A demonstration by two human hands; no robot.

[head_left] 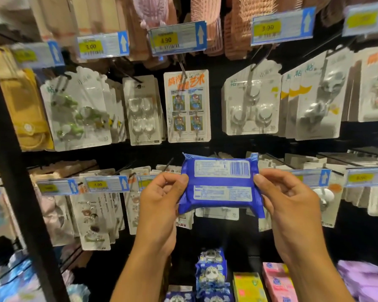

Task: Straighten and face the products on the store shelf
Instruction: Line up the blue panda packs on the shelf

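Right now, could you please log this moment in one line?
blue soft pack: barcode side facing camera | left hand: pinches left edge | right hand: pinches right edge

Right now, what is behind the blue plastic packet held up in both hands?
Behind the blue plastic packet, pinched by the left hand and right hand, hang white carded packs; only their lower edges peek out. Their fronts are covered, so what they hold cannot be seen.
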